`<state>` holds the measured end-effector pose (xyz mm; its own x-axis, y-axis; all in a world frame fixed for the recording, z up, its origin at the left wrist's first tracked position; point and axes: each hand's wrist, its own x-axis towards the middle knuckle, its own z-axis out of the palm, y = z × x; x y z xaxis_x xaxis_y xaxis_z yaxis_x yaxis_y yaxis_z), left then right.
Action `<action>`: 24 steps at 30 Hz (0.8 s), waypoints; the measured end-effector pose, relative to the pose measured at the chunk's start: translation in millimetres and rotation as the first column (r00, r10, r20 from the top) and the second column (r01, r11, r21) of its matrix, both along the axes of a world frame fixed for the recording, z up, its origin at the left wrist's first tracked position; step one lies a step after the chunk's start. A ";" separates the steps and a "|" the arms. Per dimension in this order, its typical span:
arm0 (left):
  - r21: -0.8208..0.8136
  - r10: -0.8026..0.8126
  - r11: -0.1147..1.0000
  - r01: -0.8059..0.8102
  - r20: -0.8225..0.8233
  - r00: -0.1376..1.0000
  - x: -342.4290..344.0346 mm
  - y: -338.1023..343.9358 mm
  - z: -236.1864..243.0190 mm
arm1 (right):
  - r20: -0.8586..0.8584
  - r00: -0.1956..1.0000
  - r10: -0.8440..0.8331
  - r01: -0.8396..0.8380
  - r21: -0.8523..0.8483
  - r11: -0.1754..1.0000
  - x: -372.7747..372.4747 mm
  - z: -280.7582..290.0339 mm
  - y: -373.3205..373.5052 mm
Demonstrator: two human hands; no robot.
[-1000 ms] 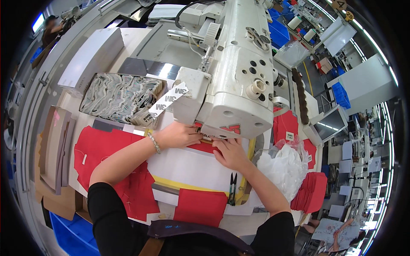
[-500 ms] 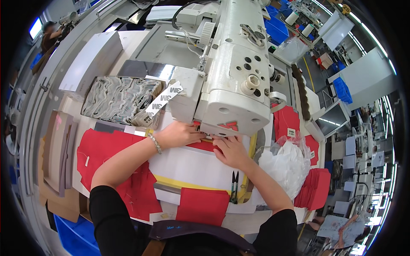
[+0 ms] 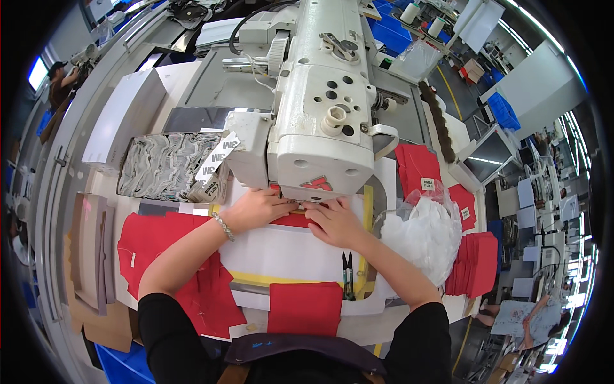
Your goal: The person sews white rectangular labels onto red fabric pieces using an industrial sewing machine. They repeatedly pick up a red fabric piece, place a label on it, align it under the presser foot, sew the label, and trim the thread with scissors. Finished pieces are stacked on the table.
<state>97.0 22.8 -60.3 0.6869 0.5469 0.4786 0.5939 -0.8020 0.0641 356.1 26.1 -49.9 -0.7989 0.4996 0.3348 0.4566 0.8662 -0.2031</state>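
Beneath the head of the white sewing machine (image 3: 316, 157), both hands rest on a narrow red fabric piece (image 3: 291, 220) lying on a white plate. My left hand (image 3: 256, 208) has its fingers extended and slightly curved along the fabric's upper edge; their tips are partly obscured by the machine head. My right hand (image 3: 334, 223) lies opposite, fingers spread on the fabric near the needle area, where a small piece is too hidden to make out. Black-tipped snips (image 3: 348, 275) lie below my right hand, beside the yellow-edged plate (image 3: 256, 278).
Red pieces (image 3: 166, 249) lie left, another red stack (image 3: 304, 307) at the front, more (image 3: 473, 262) right. A box of labels (image 3: 160, 166), long white carton (image 3: 121, 115), plastic bag (image 3: 419, 240) and monitor (image 3: 486, 157) surround the machine. Co-workers (image 3: 61, 86) (image 3: 531, 323) are farther off.
The camera view has shifted, so the machine sits farther left in the picture. Both hands stay at the red fabric under the machine head, with only slight finger movement.
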 end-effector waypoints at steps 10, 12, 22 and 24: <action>-0.032 0.033 0.999 -0.033 -0.020 0.999 3.6 3.9 5.5 | -0.160 0.984 0.074 -0.051 0.142 0.989 9.5 -12.9 10.4; -0.258 0.101 0.958 -0.123 -0.096 0.990 3.6 4.7 11.3 | -0.180 0.982 0.060 -0.031 0.158 0.987 10.0 -13.6 17.4; -0.367 0.257 0.887 -0.282 -0.117 0.959 -4.4 14.6 -5.1 | -0.255 0.966 0.048 0.003 0.197 0.980 3.5 -6.2 31.2; -0.364 0.212 0.898 -0.248 -0.137 0.968 -5.3 13.3 -4.4 | -0.252 0.966 0.052 -0.006 0.178 0.984 4.4 -6.4 29.8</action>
